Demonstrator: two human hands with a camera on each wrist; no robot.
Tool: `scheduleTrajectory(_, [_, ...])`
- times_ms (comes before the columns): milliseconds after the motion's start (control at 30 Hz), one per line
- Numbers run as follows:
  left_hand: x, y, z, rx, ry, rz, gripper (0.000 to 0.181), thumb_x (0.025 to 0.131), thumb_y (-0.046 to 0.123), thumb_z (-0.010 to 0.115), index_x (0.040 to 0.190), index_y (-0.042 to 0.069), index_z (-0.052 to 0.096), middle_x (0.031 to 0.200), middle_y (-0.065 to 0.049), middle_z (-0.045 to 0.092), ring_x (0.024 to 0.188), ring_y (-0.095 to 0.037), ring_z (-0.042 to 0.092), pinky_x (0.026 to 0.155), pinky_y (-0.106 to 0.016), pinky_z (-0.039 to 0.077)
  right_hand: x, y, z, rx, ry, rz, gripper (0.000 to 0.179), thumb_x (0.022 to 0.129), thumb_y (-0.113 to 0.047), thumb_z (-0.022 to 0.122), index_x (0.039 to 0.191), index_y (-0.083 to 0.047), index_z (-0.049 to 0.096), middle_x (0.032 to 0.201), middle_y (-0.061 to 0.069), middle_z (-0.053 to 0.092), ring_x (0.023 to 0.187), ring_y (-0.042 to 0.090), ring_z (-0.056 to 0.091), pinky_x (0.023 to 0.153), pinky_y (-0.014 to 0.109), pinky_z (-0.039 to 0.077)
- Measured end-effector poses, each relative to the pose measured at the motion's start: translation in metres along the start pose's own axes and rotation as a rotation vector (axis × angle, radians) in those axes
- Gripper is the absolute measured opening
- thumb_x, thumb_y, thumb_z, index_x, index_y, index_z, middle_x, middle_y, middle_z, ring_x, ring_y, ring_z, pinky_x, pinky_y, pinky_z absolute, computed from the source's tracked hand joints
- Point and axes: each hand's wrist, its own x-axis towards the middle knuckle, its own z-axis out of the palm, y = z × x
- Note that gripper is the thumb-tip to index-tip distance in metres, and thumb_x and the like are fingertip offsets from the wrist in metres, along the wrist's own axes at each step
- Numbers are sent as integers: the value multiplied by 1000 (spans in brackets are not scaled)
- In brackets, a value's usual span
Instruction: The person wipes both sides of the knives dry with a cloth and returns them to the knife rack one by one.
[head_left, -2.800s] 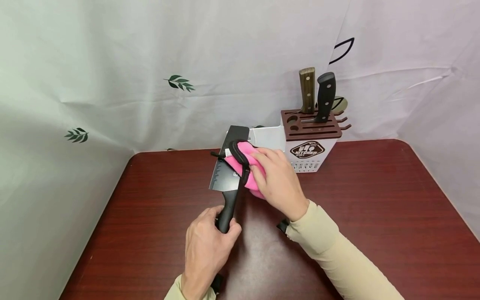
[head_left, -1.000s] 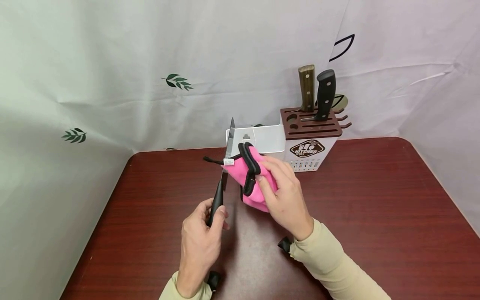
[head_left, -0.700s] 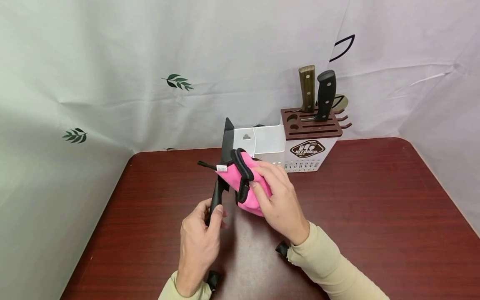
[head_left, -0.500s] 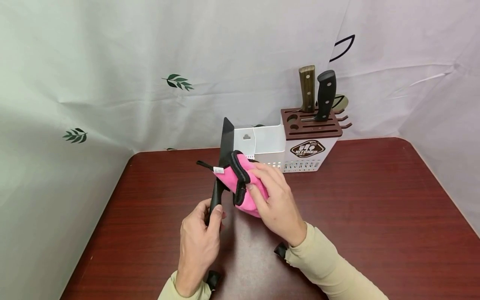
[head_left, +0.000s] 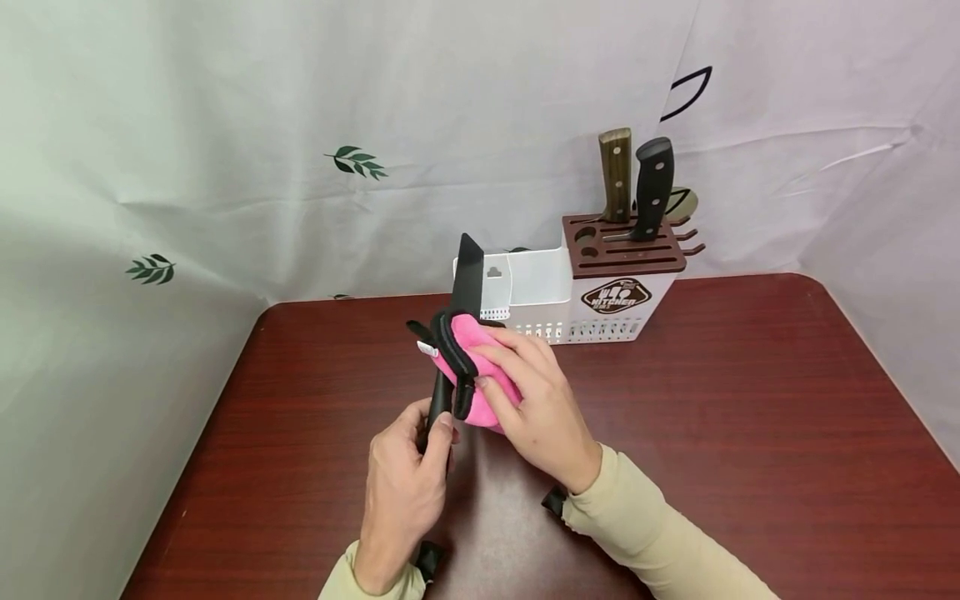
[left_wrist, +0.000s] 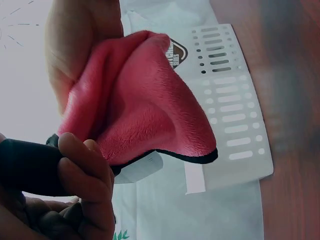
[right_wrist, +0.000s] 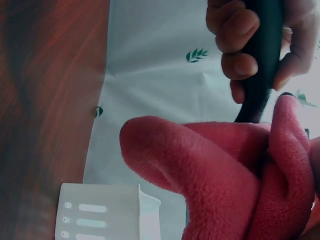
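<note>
My left hand point(head_left: 407, 479) grips the black handle of a cleaver point(head_left: 468, 275), whose dark broad blade points up and away, seen nearly edge-on. My right hand point(head_left: 536, 400) holds a pink cloth point(head_left: 487, 367) with black edging and a small white tag. The cloth lies against the lower blade near the handle and hides that part. In the left wrist view, folds of the cloth point(left_wrist: 145, 100) hang past the blade beside the curled left fingers. The right wrist view shows the black handle point(right_wrist: 265, 45) inside the left hand, with the cloth just below it.
Behind the hands stands a white knife holder point(head_left: 622, 312) with a brown slotted top. A wooden-handled knife point(head_left: 617, 175) and a black-handled knife point(head_left: 654, 187) stand in it. Brown hooks project from its right side. A white curtain point(head_left: 247, 125) borders the dark red table point(head_left: 750, 400).
The cloth has moved down the blade toward the handle, with the right hand shifting left and nearer. The cleaver has turned from showing its broad face to nearly edge-on.
</note>
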Motion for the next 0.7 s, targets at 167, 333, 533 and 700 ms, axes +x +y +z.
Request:
scheduleTrajectory(167, [-1,1,1,-14,-5,14,8,96,12,62,92,12,69,58,10,56,48,-8,53,45,-24,40,2,3,2,-29,-4,-26,32,93,-10,65,124,-10,72,134,5,62,115,25,53,97,39,42])
scheduleTrajectory(333, [-1,1,1,-15,-11,19,8,96,12,62,93,12,69,58,8,57,48,-8,53,45,-23,40,5,5,3,-26,3,-21,31,92,-10,66,123,-9,72,133,5,62,112,25,54,95,38,43])
scheduleTrajectory(533, [-2,2,1,-8,-6,42,8,95,12,63,91,15,69,56,13,55,46,-6,53,45,-22,39,12,9,5,-24,33,-18,29,91,-9,67,120,-7,72,130,7,64,112,24,56,94,37,44])
scheduleTrajectory(700, [-3,3,-1,-8,-8,50,8,95,13,63,90,16,69,55,14,54,46,-6,53,43,-22,38,20,12,6,-28,42,-3,28,92,-10,68,119,-5,72,129,9,64,114,24,56,95,37,45])
